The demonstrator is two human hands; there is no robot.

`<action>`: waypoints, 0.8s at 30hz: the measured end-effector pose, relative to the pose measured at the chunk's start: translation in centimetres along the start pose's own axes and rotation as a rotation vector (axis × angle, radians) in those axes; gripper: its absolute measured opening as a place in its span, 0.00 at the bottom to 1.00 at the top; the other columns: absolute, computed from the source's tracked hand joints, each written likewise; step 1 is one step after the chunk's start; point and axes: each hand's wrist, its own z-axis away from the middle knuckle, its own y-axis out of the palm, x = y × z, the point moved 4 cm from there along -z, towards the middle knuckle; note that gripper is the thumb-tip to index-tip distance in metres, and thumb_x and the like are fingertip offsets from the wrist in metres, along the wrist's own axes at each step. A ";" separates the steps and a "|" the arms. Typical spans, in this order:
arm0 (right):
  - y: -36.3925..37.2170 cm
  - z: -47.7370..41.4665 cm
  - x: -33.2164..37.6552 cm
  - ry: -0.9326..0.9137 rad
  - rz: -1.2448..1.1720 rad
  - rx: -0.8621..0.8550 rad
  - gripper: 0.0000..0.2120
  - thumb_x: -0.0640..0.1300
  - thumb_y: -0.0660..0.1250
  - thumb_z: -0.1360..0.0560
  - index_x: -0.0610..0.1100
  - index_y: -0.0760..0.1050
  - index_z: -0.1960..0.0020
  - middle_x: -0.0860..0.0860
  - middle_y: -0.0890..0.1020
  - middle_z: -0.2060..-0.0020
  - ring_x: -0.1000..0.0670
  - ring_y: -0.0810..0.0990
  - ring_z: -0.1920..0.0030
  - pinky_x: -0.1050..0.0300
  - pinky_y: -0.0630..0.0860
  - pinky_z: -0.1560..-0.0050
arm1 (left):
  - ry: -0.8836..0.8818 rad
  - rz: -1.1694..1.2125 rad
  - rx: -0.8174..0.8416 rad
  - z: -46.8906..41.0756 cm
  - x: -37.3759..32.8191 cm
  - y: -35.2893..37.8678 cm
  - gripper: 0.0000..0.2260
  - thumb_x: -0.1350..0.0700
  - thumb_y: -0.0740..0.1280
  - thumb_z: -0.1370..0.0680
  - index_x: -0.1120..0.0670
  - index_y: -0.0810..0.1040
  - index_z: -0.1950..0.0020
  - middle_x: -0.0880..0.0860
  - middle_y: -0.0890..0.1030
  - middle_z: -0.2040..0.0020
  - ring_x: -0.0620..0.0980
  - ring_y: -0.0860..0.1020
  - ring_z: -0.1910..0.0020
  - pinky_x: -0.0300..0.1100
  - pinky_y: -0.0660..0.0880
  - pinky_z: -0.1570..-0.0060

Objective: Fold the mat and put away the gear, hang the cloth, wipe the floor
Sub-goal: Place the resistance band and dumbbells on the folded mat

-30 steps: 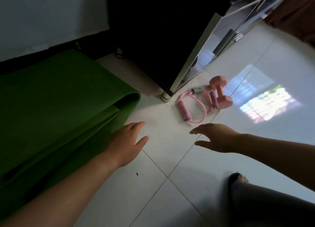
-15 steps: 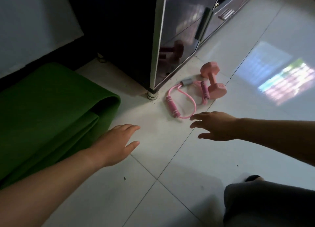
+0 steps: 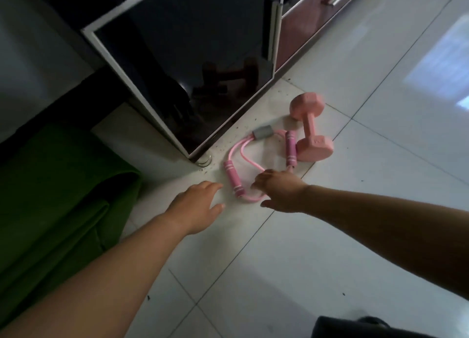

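A folded green mat lies on the white tile floor at the left. A pink resistance band with two foam handles and a grey centre piece lies by the cabinet corner. A pink dumbbell rests just right of it. My left hand hovers with straight fingers, its tips close to the band's left handle. My right hand reaches over the band's near loop, fingers relaxed, covering part of the tube. Whether it touches the band I cannot tell.
A dark glossy cabinet with a white frame and a round metal foot stands just behind the gear. Small dark specks dot the floor near the cabinet's edge. My dark-clothed knee shows at the bottom right.
Both hands have moved forward to the pink band; the right hand now overlaps its near loop. The view has closed in on the gear, and the mat has slid to the left edge.
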 end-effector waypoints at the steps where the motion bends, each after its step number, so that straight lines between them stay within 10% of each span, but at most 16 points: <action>1: 0.6 -0.4 -0.1 0.004 -0.017 -0.011 0.22 0.50 0.65 0.25 0.49 0.67 0.32 0.50 0.73 0.36 0.48 0.68 0.35 0.44 0.70 0.38 | -0.032 0.026 0.014 -0.6 -0.1 0.5 0.24 0.46 0.58 0.21 0.50 0.59 0.26 0.50 0.63 0.27 0.52 0.63 0.30 0.51 0.66 0.34; 15: 2.1 0.1 -0.6 -0.055 -0.155 0.075 0.16 0.45 0.69 0.27 0.49 0.76 0.40 0.53 0.78 0.46 0.51 0.75 0.43 0.56 0.73 0.42 | -0.030 0.408 -0.110 0.0 0.2 5.7 0.24 0.53 0.65 0.23 0.51 0.64 0.28 0.49 0.65 0.29 0.47 0.64 0.30 0.37 0.61 0.33; 24: -6.2 2.7 -0.4 -0.025 -0.309 -0.345 0.08 0.44 0.69 0.27 0.47 0.80 0.49 0.53 0.81 0.51 0.60 0.75 0.52 0.66 0.71 0.46 | 0.204 0.297 -0.252 -2.0 -0.2 -1.0 0.30 0.52 0.70 0.27 0.46 0.62 0.28 0.44 0.63 0.29 0.44 0.61 0.30 0.34 0.59 0.37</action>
